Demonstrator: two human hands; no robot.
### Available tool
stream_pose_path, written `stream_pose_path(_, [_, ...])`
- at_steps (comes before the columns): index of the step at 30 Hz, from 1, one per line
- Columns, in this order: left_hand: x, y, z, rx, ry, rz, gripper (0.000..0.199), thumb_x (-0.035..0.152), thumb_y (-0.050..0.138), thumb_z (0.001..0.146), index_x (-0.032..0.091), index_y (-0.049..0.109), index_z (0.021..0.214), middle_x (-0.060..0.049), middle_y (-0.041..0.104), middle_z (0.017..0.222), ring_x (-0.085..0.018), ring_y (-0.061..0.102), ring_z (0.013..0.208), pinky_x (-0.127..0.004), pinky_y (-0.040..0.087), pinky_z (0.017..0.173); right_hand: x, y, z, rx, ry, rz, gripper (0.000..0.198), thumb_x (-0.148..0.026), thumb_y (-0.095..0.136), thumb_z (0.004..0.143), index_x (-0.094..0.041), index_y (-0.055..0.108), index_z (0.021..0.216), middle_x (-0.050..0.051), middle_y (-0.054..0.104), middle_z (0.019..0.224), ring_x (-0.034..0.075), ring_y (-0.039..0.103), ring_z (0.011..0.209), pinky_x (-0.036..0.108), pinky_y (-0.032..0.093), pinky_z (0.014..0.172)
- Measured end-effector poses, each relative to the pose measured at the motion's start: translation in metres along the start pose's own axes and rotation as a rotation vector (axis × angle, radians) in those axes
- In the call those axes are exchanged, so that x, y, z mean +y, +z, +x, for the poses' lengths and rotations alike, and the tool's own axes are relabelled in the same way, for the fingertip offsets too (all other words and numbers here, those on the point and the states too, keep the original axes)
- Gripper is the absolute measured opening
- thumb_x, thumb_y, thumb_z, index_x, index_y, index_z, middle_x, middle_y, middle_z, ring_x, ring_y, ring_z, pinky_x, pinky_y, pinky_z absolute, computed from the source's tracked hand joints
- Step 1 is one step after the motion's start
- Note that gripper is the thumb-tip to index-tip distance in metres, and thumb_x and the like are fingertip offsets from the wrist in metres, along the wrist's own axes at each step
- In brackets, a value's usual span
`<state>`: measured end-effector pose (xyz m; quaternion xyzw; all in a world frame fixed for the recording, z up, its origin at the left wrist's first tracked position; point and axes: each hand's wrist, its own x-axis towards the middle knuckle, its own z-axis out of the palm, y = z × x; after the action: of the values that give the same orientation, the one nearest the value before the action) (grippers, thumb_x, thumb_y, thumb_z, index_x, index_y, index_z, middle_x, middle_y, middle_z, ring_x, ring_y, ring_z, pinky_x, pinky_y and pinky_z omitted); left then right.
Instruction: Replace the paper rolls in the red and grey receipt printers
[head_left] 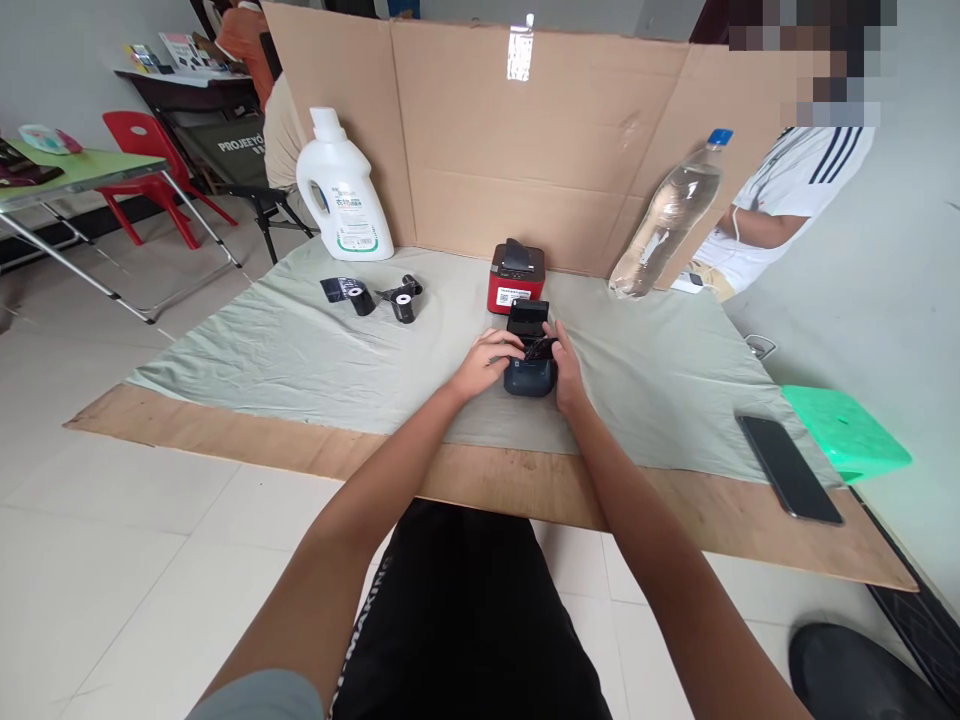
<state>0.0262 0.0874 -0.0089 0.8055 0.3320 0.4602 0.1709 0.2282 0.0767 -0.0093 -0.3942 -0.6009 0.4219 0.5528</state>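
Observation:
A small dark blue label printer (529, 376) sits on the pale green cloth (300, 350) with its black lid (528, 317) flipped up. My left hand (489, 362) grips the printer's left side, fingers reaching over the open top. On its right side rests my right hand (566, 368), fingertips at a dark piece in the opening. A red printer (516, 280) with a black top stands just behind. Two black paper rolls (402, 298) and a black wrapper (343, 290) lie to the left.
A cardboard screen (525, 140) stands behind the cloth, with a white detergent jug (341, 190) and a clear bottle (667, 220) leaning on it. A phone (787, 466) lies on the wooden board (525, 480). A green stool (844, 432) and a seated person (787, 200) are right; red chairs (146, 170) left.

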Motion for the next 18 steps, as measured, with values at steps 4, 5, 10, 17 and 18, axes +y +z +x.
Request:
stream_pose_path(4, [-0.001, 0.001, 0.0, 0.014, 0.036, -0.015, 0.035, 0.009, 0.05, 0.09, 0.024, 0.081, 0.092, -0.006, 0.075, 0.112, -0.023, 0.062, 0.108, -0.043, 0.044, 0.1, -0.006, -0.001, -0.003, 0.009, 0.038, -0.066, 0.076, -0.07, 0.041, 0.095, -0.026, 0.044, 0.157, 0.008, 0.052, 0.16, 0.025, 0.044, 0.15, 0.045, 0.037, 0.121])
stream_pose_path(5, [-0.001, 0.001, 0.0, 0.01, 0.037, -0.02, 0.036, 0.009, 0.049, 0.09, 0.025, 0.081, 0.092, -0.006, 0.075, 0.11, -0.023, 0.063, 0.107, -0.042, 0.044, 0.099, -0.009, -0.002, -0.004, 0.009, 0.052, -0.082, 0.074, -0.071, 0.036, 0.096, -0.028, 0.047, 0.154, 0.007, 0.053, 0.159, 0.026, 0.047, 0.147, 0.045, 0.042, 0.116])
stream_pose_path(10, [0.004, 0.001, 0.0, -0.02, 0.028, -0.05, 0.041, 0.005, 0.045, 0.089, 0.024, 0.081, 0.085, -0.005, 0.075, 0.104, -0.021, 0.065, 0.102, -0.041, 0.043, 0.098, -0.036, -0.012, 0.004, 0.108, 0.101, -0.3, 0.059, -0.062, 0.039, 0.094, -0.021, 0.072, 0.121, 0.01, 0.072, 0.132, 0.025, 0.066, 0.119, 0.037, 0.053, 0.095])
stream_pose_path(17, [0.005, 0.003, 0.001, -0.007, 0.055, -0.084, 0.038, 0.004, 0.047, 0.089, 0.023, 0.079, 0.077, -0.006, 0.073, 0.104, -0.021, 0.063, 0.1, -0.042, 0.046, 0.097, -0.089, -0.017, 0.067, -0.314, 0.25, -0.981, 0.024, -0.025, 0.062, 0.088, -0.021, 0.084, 0.096, 0.001, 0.081, 0.101, 0.023, 0.072, 0.106, 0.029, 0.053, 0.091])
stream_pose_path(18, [0.005, 0.003, 0.001, 0.009, 0.065, -0.096, 0.039, 0.004, 0.047, 0.089, 0.023, 0.078, 0.076, -0.006, 0.072, 0.104, -0.021, 0.063, 0.099, -0.041, 0.047, 0.097, -0.093, -0.013, 0.076, -0.414, 0.275, -1.054, 0.024, -0.022, 0.063, 0.087, -0.023, 0.085, 0.097, 0.001, 0.081, 0.105, 0.022, 0.072, 0.108, 0.028, 0.053, 0.092])
